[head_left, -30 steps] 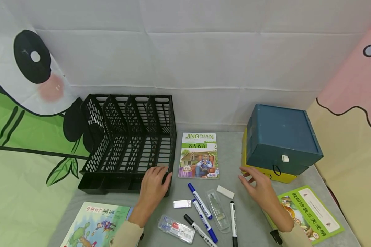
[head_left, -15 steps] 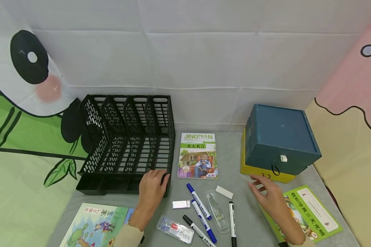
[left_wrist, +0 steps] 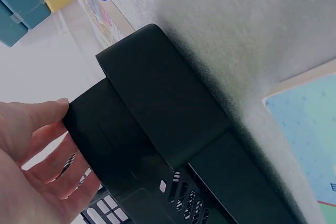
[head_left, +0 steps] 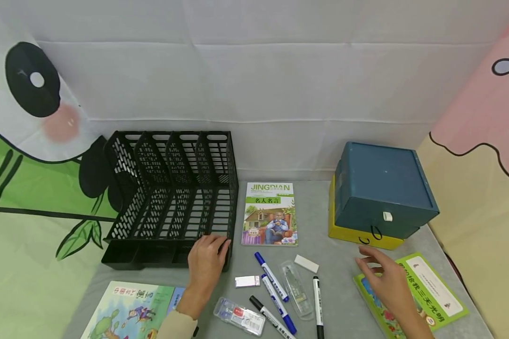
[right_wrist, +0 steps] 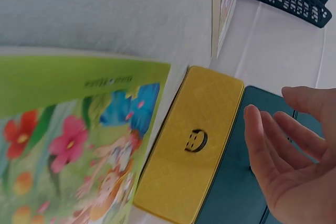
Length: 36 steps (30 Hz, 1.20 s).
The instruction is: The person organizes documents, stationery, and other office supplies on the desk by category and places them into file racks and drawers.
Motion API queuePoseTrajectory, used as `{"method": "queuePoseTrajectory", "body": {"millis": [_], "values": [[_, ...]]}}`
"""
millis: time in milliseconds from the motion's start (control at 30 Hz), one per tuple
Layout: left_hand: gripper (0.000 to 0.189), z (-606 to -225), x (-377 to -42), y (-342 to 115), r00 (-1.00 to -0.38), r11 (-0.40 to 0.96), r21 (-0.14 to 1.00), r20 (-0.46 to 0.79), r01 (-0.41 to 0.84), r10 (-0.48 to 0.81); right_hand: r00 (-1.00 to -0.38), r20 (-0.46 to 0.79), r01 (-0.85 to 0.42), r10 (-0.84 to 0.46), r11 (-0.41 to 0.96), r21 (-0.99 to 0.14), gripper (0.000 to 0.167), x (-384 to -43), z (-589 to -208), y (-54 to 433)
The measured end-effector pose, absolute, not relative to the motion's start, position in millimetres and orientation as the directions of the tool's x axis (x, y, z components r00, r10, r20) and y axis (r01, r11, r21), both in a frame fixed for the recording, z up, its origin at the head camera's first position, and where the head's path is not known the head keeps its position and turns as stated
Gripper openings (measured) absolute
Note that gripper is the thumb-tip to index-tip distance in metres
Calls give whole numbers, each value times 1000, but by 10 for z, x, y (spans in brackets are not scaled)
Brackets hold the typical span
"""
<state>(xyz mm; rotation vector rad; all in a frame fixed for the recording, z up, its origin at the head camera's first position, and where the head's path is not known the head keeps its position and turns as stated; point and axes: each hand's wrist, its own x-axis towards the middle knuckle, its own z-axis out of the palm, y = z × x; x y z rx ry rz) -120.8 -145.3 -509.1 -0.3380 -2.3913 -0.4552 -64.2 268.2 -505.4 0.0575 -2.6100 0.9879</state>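
My left hand (head_left: 205,259) grips the front right corner of a black mesh file rack (head_left: 169,197). In the left wrist view the thumb and fingers of that hand (left_wrist: 37,150) wrap round the rack's black corner (left_wrist: 157,129). My right hand (head_left: 383,273) hovers with relaxed fingers, holding nothing, over the near-left corner of a green picture book (head_left: 428,292). In the right wrist view this hand (right_wrist: 294,156) is in front of a yellow drawer (right_wrist: 189,156) under a blue box (right_wrist: 236,182), above the green book (right_wrist: 68,129).
A small book (head_left: 270,214) lies between the rack and the stacked blue box (head_left: 381,183) and yellow drawer (head_left: 352,234). Several markers (head_left: 271,276), a white eraser (head_left: 306,263), clear cases (head_left: 297,288) and another book (head_left: 129,310) lie near the table's front edge.
My right hand has drawn back from the yellow drawer's front towards the green book. The left hand has stayed on the rack's corner.
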Motion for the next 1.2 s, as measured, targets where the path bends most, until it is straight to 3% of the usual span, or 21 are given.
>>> {"method": "queuePoseTrajectory", "body": {"millis": [700,967,1200], "values": [[16,-5080,-1198,-1450,-718,920,197,686,339,117,-927,174,146,333,745,-651,31,-292,-5136,3106],[16,-5093,-1192,-1432,-725,916,213,679,339,111,-872,82,318,482,688,-652,33,-144,-5179,3263],[16,-5089,-1180,-1418,-728,919,221,679,327,96,-805,-103,503,584,580,-641,46,-57,-5198,3441]]}}
